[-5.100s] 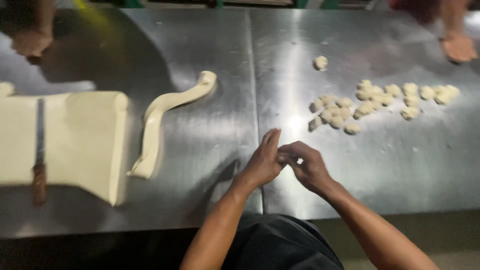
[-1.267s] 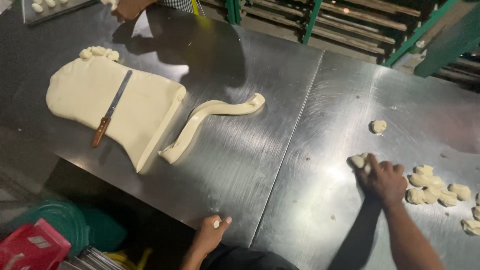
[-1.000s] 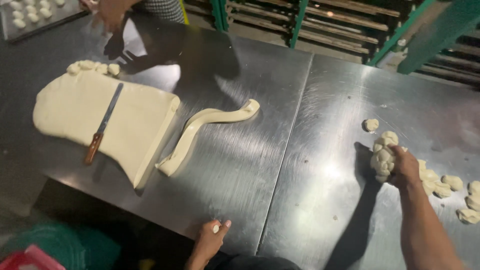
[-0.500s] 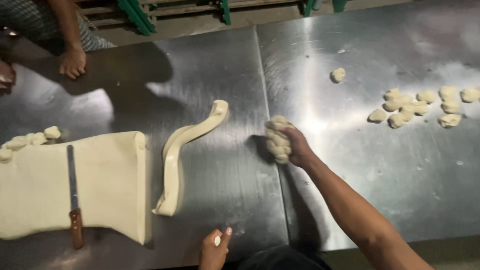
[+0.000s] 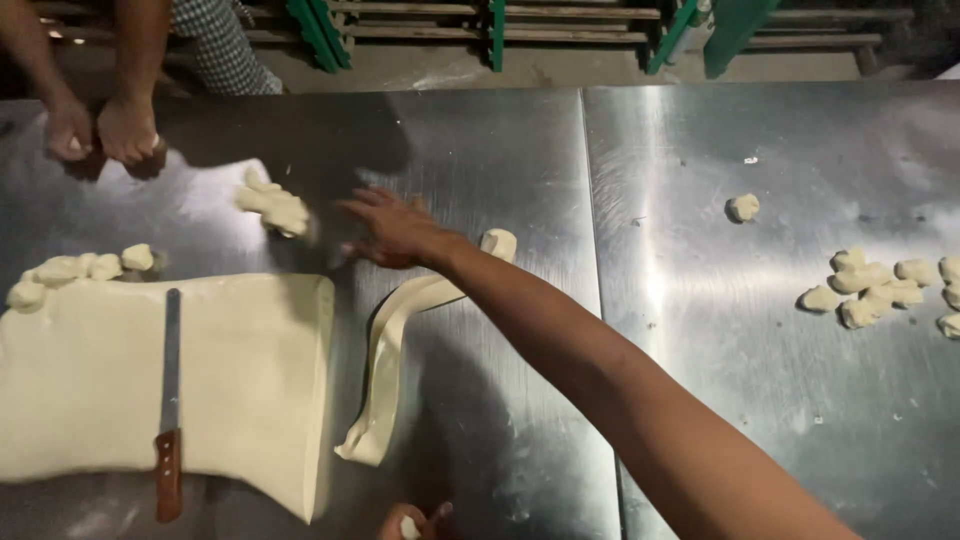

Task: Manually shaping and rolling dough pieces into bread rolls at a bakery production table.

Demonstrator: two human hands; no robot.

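Head view is showing the left hand (image 5: pixel 415 521) at the bottom edge, fingers pinching a dough bit (image 5: pixel 408 527). Farther up the desk (image 5: pixel 520 150), the right hand (image 5: pixel 393 230) is reaching with fingers spread, the dough clump (image 5: pixel 272 206) lying just left of its fingertips, apart.

Half a second ago the right hand (image 5: pixel 392 230) was closed around a clump of small pale dough pieces near the middle seam of the steel table (image 5: pixel 520 140); now it is stretched out to the left with fingers spread and empty. That clump of dough pieces (image 5: pixel 272 207) now lies blurred on the steel just beyond the fingertips. The left hand (image 5: pixel 415 522) has curled around a small white bit at the near edge.
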